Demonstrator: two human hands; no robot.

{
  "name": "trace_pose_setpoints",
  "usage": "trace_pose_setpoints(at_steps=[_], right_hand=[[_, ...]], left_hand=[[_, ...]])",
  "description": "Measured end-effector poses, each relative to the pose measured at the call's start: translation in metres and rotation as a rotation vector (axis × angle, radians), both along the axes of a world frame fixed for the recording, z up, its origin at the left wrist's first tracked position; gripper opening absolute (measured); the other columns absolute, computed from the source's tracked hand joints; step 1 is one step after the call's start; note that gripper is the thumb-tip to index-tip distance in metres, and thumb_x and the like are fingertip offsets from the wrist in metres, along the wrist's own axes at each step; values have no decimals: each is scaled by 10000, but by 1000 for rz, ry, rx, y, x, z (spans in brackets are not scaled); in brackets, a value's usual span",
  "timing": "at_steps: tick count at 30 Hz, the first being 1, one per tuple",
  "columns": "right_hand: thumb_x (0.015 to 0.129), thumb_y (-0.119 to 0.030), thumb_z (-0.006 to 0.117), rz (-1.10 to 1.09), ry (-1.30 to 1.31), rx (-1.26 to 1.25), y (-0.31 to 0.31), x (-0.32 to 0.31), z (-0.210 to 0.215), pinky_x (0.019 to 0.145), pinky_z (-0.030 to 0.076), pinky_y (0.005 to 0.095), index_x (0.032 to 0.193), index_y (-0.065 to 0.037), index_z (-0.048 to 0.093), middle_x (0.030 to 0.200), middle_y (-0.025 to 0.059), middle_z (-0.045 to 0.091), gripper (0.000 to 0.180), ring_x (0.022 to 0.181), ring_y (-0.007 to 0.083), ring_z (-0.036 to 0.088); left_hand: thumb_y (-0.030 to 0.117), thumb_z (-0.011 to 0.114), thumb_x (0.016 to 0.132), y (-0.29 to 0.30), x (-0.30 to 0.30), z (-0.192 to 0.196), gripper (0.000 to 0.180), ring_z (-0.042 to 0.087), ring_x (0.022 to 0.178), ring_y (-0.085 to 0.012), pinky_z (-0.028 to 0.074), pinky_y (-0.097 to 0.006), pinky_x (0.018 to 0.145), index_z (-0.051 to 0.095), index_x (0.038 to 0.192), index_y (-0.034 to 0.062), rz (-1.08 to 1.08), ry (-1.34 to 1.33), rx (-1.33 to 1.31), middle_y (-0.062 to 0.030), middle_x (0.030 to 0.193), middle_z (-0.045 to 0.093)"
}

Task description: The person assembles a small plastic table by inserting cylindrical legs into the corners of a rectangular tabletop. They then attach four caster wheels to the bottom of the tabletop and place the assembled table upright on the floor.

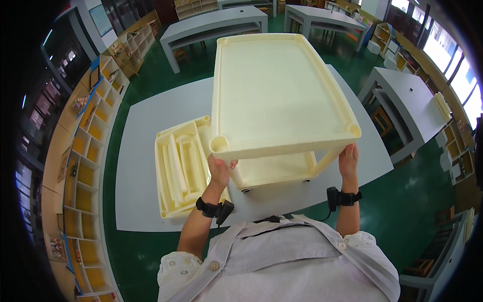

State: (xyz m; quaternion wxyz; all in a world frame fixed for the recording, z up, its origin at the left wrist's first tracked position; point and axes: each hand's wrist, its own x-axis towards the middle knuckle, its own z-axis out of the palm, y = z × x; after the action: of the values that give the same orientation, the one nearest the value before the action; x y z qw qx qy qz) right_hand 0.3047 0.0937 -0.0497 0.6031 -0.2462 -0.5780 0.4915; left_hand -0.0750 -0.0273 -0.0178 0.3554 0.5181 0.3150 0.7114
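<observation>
The left hand's (219, 170) fingers are clamping round a front post (236, 177) of the cream cart (284, 108); the right hand (348, 158) is touching the opposite corner, its grip partly hidden, so I cannot tell. The cart is standing on the grey table (137, 161), blocking its far side. Alongside, a cream tray (159, 173) is holding long bars (174, 173)

The floor (387, 216) is green and shiny. A big grey surface (136, 146) stands on it, with more grey tables (214, 26) farther back. Long wooden shelves (85, 196) run down the left. Daylight fills the windows (445, 43) on the right.
</observation>
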Motion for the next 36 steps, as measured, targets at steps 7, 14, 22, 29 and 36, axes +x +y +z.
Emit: trace_pose_setpoints(at_steps=[7, 14, 22, 29, 36], right_hand=[[1001, -451, 366, -66, -14, 71, -8, -12, 8, 833, 443, 267, 1240, -12, 481, 1128, 49, 594, 513, 984, 115, 555], [980, -516, 365, -222, -2, 49, -13, -26, 22, 676, 436, 249, 1059, -9, 528, 851, 58, 601, 538, 750, 121, 548], [982, -538, 325, -210, 67, 108, -13, -27, 33, 565, 402, 249, 996, -29, 515, 701, 54, 559, 544, 617, 130, 515], [980, -557, 304, -173, 68, 46, -20, -30, 55, 503, 386, 248, 940, -14, 527, 609, 60, 532, 589, 537, 127, 495], [948, -610, 338, -243, 97, 45, -16, -37, 53, 408, 354, 247, 838, 6, 550, 532, 62, 494, 660, 429, 131, 464]], left_hand=[[757, 445, 792, 4, 1, 9, 775, 427, 497, -84, 352, -241, 481, 499, 1013, 16, 42, -30, -40, -7, 605, 473], [741, 464, 803, 3, -3, 10, 738, 426, 482, -95, 332, -233, 465, 529, 862, 8, -23, -112, -76, -25, 610, 480], [769, 380, 822, 0, 5, 13, 725, 442, 503, -122, 354, -259, 513, 532, 921, 67, -119, -97, -141, -12, 607, 483], [717, 303, 880, 9, -10, 54, 812, 592, 972, -265, 458, -417, 881, 499, 1262, 29, -266, -642, -437, -118, 1117, 612], [350, 570, 865, 64, -28, 146, 502, 627, 931, -225, 522, -339, 830, 512, 1193, -25, -281, -258, -602, -155, 1079, 618]])
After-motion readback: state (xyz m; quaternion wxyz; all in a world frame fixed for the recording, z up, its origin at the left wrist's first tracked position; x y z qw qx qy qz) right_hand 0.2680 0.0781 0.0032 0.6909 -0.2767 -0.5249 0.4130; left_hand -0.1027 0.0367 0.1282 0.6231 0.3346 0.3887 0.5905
